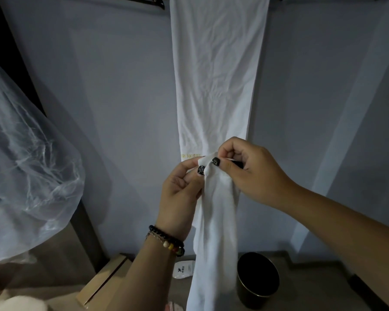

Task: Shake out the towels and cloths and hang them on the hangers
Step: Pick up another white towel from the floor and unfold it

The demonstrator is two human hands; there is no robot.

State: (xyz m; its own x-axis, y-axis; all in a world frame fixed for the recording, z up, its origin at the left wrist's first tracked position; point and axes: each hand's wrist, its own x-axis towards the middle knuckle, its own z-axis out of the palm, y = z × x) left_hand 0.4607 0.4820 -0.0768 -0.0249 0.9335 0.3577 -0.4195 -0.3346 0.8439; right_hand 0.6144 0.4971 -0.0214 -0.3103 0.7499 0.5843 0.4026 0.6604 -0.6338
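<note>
Head view: both hands meet at centre frame, in front of a pale wall.
Cloth in hand: a white cloth (216, 232) hangs from the two hands straight down to the bottom edge of the frame, bunched into a narrow column.
Left hand: the left hand (180, 198) pinches the cloth's top corner between thumb and fingers, palm turned toward the camera; beaded bracelets (166, 241) circle its wrist.
Right hand: the right hand (249, 169) pinches the same top edge just beside the left, fingers curled over the hem, thumbs almost touching.
Hung towel: a long white towel (216, 70) already hangs down the wall from the top edge of the frame, with yellow lettering near its lower end, directly behind the hands.
Hangers: a dark hanger (148, 2) shows at the top of the frame left of the towel; another dark bar sits at the upper right corner.
Open room: bare wall lies on both sides of the hung towel; a clear plastic bag (27, 171) fills the left of the frame.
Containers: a dark round bin (256, 279) stands at the lower centre right, touching the cloth's right edge in the picture; its inside is too dark to tell.
Lower left: a cardboard box (103, 281) lies flat, its flaps closed.
</note>
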